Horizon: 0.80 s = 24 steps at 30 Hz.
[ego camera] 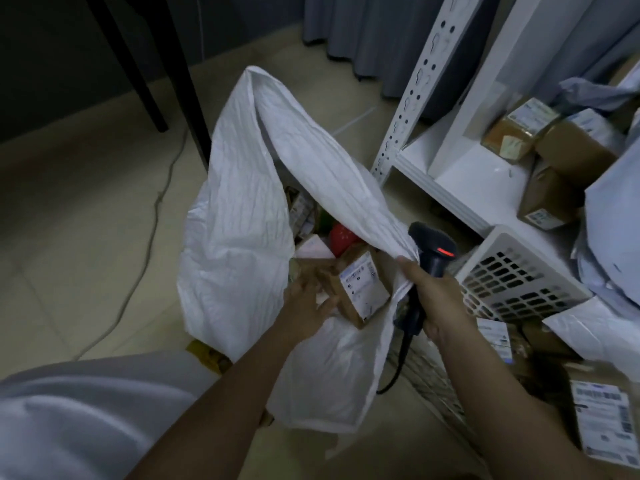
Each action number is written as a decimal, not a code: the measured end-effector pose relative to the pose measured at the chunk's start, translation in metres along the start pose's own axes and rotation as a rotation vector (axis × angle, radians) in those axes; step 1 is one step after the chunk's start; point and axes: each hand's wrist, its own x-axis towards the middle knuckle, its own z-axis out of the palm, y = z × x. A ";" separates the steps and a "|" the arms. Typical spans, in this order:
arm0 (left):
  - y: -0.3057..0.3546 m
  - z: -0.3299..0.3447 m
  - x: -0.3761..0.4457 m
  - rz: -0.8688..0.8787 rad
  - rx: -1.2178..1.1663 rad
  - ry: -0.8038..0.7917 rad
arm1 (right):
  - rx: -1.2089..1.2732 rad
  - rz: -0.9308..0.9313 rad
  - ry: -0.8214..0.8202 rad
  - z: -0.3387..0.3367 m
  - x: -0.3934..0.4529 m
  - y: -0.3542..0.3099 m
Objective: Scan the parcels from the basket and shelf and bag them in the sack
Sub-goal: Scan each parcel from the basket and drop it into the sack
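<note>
Inside the open white sack (239,216) a brown labelled parcel (360,289) rests under the left hand (308,306), fingers spread against it. Right hand (436,299) grips the black barcode scanner (431,251) (and pinches the sack's rim) beside the white basket (519,271).

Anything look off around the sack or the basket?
Mostly the white basket: it is tipped on its side against the shelf, its perforated wall facing up. Besides that, the right hand holds both the scanner and the sack rim.
</note>
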 end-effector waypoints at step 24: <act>0.258 0.211 -0.104 0.614 0.031 -0.090 | 0.202 0.045 0.536 -0.342 -0.084 0.040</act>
